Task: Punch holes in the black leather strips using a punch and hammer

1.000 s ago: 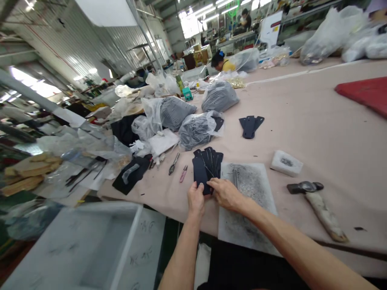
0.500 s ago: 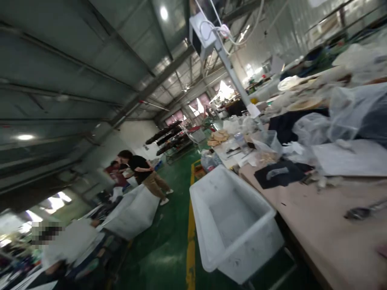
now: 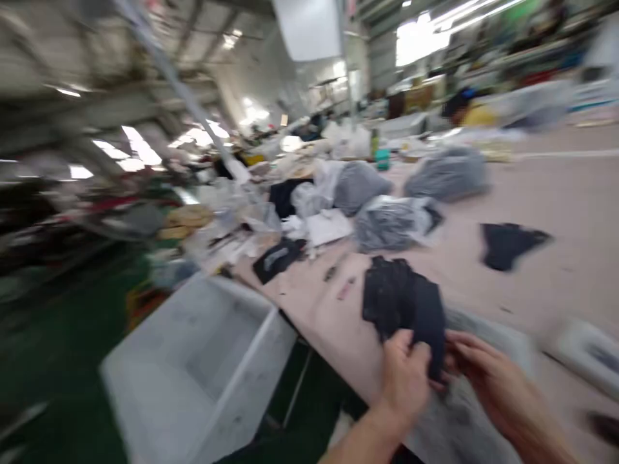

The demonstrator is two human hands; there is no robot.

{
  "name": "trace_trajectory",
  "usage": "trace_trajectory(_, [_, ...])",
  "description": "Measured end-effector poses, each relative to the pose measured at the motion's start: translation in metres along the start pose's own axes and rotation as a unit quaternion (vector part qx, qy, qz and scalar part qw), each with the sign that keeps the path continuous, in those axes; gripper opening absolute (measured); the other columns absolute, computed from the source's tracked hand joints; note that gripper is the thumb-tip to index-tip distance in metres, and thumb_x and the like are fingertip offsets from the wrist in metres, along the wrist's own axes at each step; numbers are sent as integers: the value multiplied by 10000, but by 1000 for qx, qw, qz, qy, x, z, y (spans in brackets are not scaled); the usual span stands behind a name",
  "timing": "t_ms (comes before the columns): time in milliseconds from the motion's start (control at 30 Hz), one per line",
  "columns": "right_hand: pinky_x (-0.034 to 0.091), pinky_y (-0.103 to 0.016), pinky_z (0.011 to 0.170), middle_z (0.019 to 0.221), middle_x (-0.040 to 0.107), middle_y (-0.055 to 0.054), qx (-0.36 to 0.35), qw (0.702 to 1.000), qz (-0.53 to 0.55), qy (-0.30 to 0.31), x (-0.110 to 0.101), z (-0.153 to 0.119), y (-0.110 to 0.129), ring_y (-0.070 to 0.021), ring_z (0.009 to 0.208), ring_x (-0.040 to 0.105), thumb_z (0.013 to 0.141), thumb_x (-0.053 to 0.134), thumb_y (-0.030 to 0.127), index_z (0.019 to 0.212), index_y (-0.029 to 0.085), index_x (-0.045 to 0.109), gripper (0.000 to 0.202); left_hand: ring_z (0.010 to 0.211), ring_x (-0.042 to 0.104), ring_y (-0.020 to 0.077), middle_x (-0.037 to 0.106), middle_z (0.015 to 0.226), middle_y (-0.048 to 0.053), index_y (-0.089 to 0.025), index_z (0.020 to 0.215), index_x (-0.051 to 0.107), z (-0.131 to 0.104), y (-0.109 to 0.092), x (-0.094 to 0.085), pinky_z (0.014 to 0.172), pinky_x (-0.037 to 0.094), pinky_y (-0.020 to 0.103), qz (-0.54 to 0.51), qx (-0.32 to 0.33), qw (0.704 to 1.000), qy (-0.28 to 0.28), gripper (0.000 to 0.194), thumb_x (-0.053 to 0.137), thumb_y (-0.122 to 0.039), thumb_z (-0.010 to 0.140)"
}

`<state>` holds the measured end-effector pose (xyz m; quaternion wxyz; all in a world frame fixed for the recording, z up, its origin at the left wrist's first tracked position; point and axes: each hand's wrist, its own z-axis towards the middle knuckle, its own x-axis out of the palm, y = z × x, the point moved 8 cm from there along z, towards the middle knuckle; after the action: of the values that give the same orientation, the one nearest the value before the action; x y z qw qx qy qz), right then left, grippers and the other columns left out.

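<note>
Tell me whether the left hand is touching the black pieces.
Touching: the head view shows the left hand holding the black pieces at their near end.

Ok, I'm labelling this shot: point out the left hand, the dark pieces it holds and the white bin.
Left hand (image 3: pixel 405 376), head view: its middle.
Dark pieces (image 3: pixel 428 312), head view: face of rightmost piece.
White bin (image 3: pixel 254 388), head view: outer side wall.

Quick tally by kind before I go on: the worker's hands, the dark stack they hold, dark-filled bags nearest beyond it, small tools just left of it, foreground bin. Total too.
Hands: 2 (left hand, right hand)
Dark stack: 1
Dark-filled bags: 3 (rear-left bag, front bag, right bag)
Small tools: 2 (pink tool, dark tool, both blurred)
Bin: 1
Total: 9
</note>
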<state>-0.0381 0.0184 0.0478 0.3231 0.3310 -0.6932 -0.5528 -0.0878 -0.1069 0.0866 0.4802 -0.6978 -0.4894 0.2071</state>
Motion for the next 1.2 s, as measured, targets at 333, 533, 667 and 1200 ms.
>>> trace_trajectory(333, [223, -219, 445, 523, 516, 58, 88, 956, 204, -192, -73, -50, -22, -65, 436, 386, 631, 783, 371, 781, 163, 634, 298, 594, 668, 183, 701, 782, 53, -125, 1013, 675, 4, 58, 47, 449, 498, 232, 123, -55, 971, 195, 427, 688, -461, 749])
trace_trajectory(533, [238, -220, 460, 586, 539, 50, 73, 944, 263, -186, -98, -65, -38, -56, 457, 373, 613, 830, 365, 725, 169, 613, 313, 675, 692, 194, 712, 920, 81, -137, 1045, 670, -10, 79, 58, 513, 537, 252, 108, -108, 956, 250, 485, 731, -502, 733])
trace_trajectory(667, [314, -206, 512, 643, 545, 42, 33, 928, 342, -142, -103, -68, -35, -57, 520, 398, 624, 846, 346, 735, 166, 635, 299, 827, 705, 234, 716, 965, 131, -131, 1092, 652, -27, 89, 71, 645, 571, 300, 6, -217, 925, 312, 563, 692, -589, 767])
trace_trajectory(1200, [362, -228, 461, 565, 599, 16, 95, 949, 115, -278, -136, -77, -72, -110, 474, 510, 710, 665, 406, 776, 174, 638, 242, 383, 573, 124, 597, 538, -35, -171, 772, 541, 8, 115, 64, 328, 402, 183, 238, -79, 957, 145, 271, 722, -364, 715])
